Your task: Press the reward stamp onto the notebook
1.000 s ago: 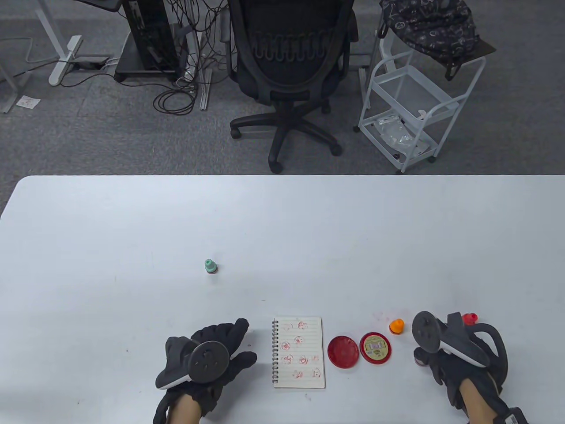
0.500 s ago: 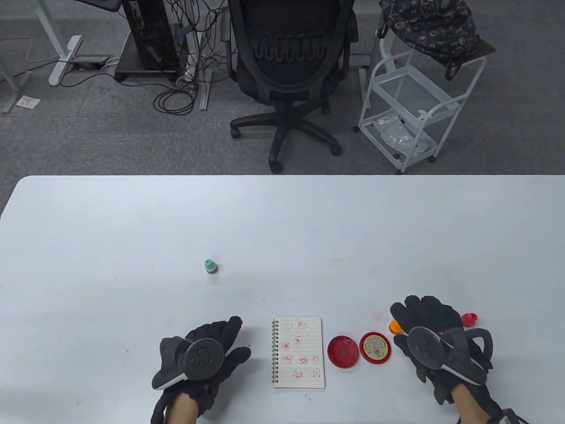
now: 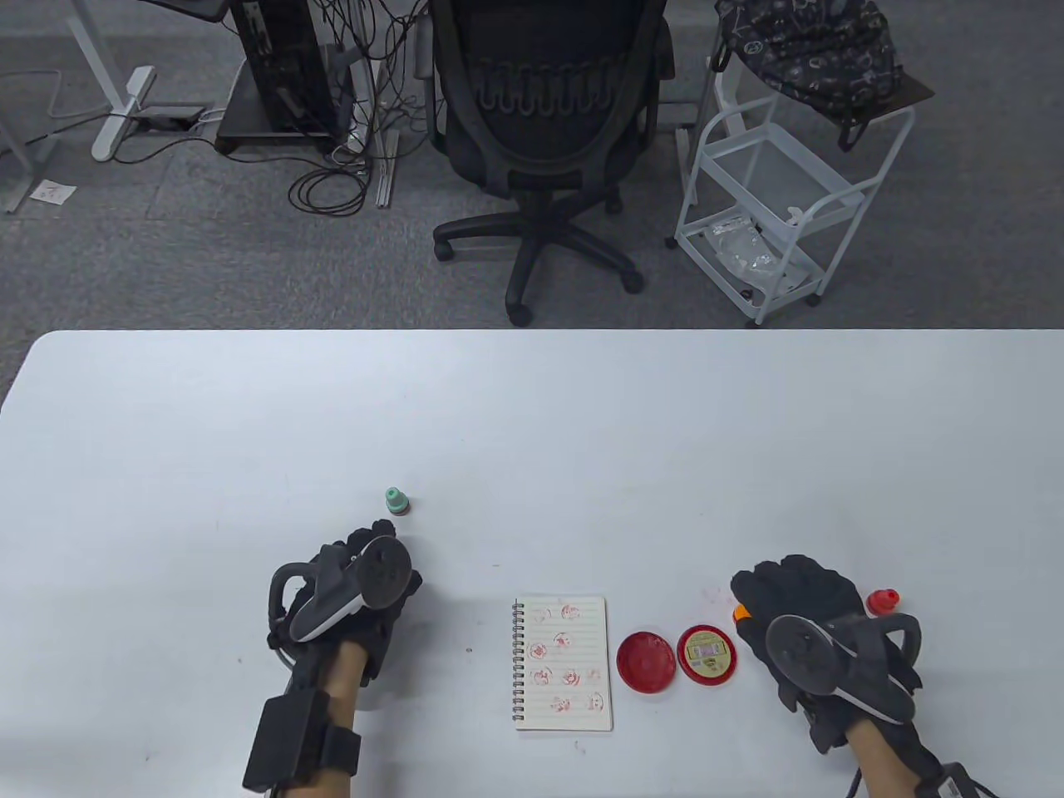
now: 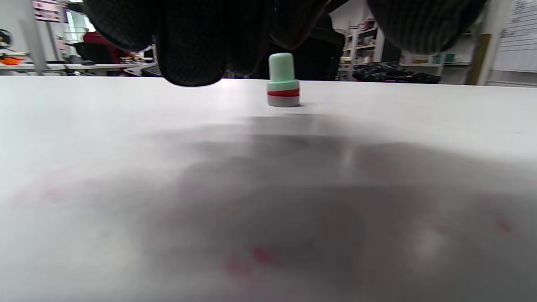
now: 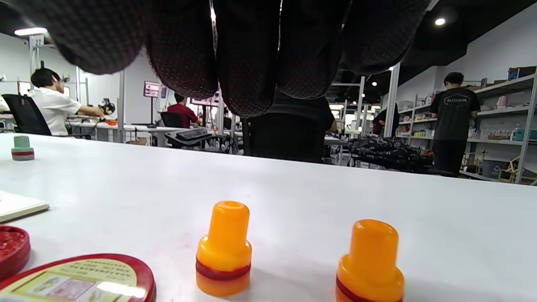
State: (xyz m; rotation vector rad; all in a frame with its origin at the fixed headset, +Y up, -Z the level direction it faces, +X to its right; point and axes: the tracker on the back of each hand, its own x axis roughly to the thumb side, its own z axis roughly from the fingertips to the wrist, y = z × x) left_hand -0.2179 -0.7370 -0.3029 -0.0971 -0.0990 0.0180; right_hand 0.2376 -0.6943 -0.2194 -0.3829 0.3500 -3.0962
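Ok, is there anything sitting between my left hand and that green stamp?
Nothing visible does. The left hand is just short of the green stamp, which stands upright on bare table. In the left wrist view the fingertips hang above the table, and only open tabletop lies before the stamp. The notebook lies off to its right.

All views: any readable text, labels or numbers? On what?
"27", as far as it can be read: small sign on a background post, right wrist view.
Ink pad lid label: print too small to read, blurred in the wrist view.
Notebook: red stamp marks only, no legible words.
Standing man's black T-shirt: chest print blurred.
Whiteboard: writing too blurred.
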